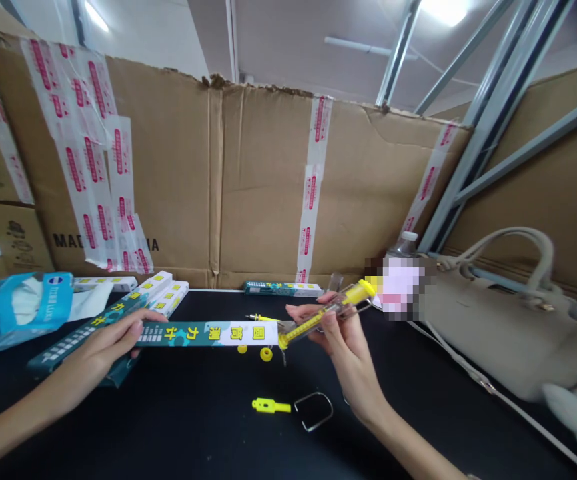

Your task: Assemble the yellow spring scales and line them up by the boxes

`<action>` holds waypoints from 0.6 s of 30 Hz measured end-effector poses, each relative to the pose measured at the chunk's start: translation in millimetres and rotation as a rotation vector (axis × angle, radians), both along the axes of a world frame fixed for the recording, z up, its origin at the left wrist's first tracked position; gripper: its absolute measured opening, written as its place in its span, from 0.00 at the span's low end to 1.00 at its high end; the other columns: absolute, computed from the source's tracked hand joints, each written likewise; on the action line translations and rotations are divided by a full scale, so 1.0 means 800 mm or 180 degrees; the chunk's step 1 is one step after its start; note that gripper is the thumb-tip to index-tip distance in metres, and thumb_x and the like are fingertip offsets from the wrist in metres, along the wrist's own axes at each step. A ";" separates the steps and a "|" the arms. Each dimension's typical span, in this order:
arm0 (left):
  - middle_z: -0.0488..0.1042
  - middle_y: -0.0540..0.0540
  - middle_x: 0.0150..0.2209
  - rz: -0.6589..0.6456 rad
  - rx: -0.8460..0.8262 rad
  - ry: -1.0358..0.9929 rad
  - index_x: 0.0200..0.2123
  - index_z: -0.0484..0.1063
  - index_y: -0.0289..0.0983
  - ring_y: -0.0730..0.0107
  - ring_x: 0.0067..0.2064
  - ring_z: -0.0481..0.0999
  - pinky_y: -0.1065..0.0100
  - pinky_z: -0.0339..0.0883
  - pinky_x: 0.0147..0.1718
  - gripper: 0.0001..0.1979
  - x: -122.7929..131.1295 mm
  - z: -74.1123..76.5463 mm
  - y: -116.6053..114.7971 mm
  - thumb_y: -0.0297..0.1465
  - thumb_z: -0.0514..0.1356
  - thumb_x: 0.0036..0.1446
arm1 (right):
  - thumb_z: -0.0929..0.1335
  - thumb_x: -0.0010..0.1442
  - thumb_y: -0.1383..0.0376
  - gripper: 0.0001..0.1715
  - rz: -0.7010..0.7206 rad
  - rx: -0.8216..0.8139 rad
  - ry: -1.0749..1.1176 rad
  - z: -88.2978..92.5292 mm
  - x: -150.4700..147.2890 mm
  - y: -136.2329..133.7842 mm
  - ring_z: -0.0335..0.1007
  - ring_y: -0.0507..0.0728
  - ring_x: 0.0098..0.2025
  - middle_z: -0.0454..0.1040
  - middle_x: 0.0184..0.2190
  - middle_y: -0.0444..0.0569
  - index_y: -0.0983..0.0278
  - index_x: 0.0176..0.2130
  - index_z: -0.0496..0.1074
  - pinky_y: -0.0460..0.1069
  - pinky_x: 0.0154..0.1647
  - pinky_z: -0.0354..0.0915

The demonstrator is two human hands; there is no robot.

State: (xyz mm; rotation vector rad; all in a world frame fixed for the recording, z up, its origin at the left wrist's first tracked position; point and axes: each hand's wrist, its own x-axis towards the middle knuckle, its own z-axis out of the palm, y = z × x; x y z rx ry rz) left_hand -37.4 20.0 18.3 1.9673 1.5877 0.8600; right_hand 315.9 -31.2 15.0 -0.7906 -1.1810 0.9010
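Black worktable [183,427] below taped cardboard [168,173], left hand [99,347] closed around a teal printed box [193,333], right hand [341,337] gripping a clear yellow spring scale [318,321]

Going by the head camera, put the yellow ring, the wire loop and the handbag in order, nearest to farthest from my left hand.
From your left hand:
1. Yellow ring, to the hand's right.
2. Wire loop, farther right and nearer the camera.
3. Handbag, at the far right.

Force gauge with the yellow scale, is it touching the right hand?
Touching: the head view shows the right hand wrapped around the clear tube force gauge, its fingers on the tube.
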 end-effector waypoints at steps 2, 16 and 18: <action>0.78 0.50 0.46 -0.0045 -0.0028 0.0044 0.52 0.74 0.47 0.53 0.47 0.74 0.62 0.68 0.44 0.28 -0.003 -0.003 0.000 0.54 0.47 0.61 | 0.64 0.68 0.49 0.16 0.0396 -0.0248 0.0220 -0.001 -0.003 0.001 0.72 0.62 0.57 0.77 0.50 0.50 0.55 0.49 0.61 0.58 0.53 0.69; 0.58 0.58 0.17 0.0238 -0.0120 -0.0250 0.51 0.71 0.42 0.69 0.21 0.61 0.72 0.56 0.23 0.31 0.040 0.020 -0.043 0.57 0.44 0.62 | 0.60 0.71 0.55 0.10 -0.0188 0.0149 -0.1865 -0.020 -0.008 -0.009 0.71 0.53 0.29 0.74 0.32 0.44 0.58 0.45 0.60 0.47 0.29 0.65; 0.60 0.58 0.17 0.0345 0.0025 -0.0114 0.53 0.70 0.43 0.69 0.20 0.63 0.72 0.58 0.23 0.30 0.033 0.007 -0.052 0.55 0.41 0.65 | 0.61 0.70 0.53 0.11 -0.0307 0.0059 -0.1696 -0.021 -0.009 -0.010 0.61 0.50 0.22 0.66 0.25 0.38 0.58 0.43 0.60 0.44 0.22 0.59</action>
